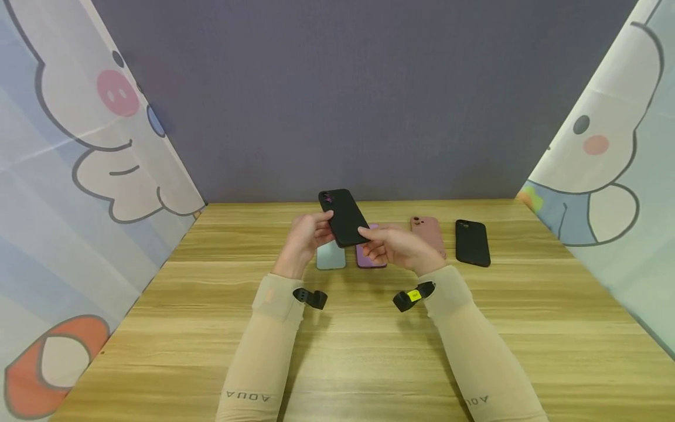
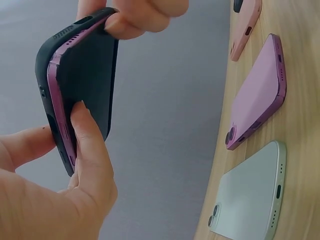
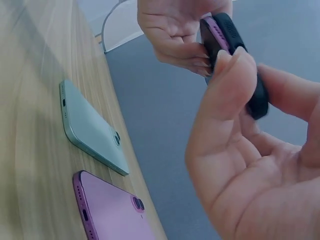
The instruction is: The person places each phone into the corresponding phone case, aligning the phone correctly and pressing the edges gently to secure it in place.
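Both hands hold a purple-edged phone (image 2: pixel 59 100) in a black phone case (image 1: pixel 345 220), raised above the table and tilted. My left hand (image 1: pixel 306 237) grips one long side, thumb on the dark screen and fingers behind the case. At the lower end, my right hand (image 1: pixel 398 246) pinches a corner between thumb and fingers. In the left wrist view the phone's purple edge stands a little proud of the case rim along one side. Beneath the hands lie a pale green phone (image 2: pixel 250 195) and another purple phone (image 2: pixel 257 92), backs up.
To the right on the wooden table (image 1: pixel 364 363) lie a pink phone case (image 1: pixel 427 231), partly behind my right hand, and a second black phone case (image 1: pixel 471 243). A grey panel (image 1: pixel 358 99) stands behind the table, with cartoon-printed cloths at both sides.
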Motion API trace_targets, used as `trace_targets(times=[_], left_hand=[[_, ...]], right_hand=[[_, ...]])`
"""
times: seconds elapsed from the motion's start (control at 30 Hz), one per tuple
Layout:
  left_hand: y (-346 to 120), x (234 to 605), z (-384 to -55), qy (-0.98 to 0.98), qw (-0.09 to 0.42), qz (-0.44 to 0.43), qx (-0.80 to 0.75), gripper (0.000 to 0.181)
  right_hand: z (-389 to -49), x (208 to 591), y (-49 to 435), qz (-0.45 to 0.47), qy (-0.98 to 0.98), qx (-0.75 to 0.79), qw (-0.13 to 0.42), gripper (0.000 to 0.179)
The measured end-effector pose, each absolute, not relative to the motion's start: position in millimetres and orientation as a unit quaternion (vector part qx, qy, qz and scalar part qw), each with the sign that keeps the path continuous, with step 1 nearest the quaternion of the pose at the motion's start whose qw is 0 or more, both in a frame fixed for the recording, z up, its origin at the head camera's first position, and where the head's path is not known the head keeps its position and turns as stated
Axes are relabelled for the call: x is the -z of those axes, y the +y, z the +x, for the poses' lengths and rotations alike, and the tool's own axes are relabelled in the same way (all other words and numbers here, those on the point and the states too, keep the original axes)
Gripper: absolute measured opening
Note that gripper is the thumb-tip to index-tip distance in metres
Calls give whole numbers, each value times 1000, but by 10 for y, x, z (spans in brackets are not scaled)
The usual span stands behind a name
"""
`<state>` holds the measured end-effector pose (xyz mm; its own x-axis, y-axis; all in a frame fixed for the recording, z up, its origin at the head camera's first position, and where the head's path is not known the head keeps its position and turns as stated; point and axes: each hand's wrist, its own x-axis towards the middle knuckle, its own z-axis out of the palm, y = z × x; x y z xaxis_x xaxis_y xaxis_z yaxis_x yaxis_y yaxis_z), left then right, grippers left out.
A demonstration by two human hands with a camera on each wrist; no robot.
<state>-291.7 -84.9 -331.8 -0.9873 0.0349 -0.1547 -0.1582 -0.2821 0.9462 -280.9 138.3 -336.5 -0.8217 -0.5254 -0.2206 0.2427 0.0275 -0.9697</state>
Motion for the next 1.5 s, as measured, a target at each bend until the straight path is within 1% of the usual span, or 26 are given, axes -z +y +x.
trace_targets(times=[0.2,0.47,0.63,1.0,1.23,1.37,1.5], left_hand=[[-851,3308,-2915,586,72,-53,-805,5],[-877,3291,-2925,568,101,-43,-816,6],[-899,3298,-2942,561,109,-35,-820,7],[-937,3287,-2950,542,94,-27,-834,7],[-972,3276,-2945,540,92,-37,-836,24],[-987,3285,-2948,550,80,-32,-831,21],[-992,3283,-2936,555,72,-25,-828,16]], right_hand=[[-2806,3387,1391,-119,643,709,263,29],[-2830,3386,1449,-140,643,701,276,32],[-2829,3372,1465,-145,646,695,280,33],[-2837,3366,1524,-176,649,680,292,33],[-2826,3363,1540,-188,642,679,301,33],[-2814,3345,1546,-189,642,678,303,31],[-2814,3324,1548,-173,640,690,292,30]])
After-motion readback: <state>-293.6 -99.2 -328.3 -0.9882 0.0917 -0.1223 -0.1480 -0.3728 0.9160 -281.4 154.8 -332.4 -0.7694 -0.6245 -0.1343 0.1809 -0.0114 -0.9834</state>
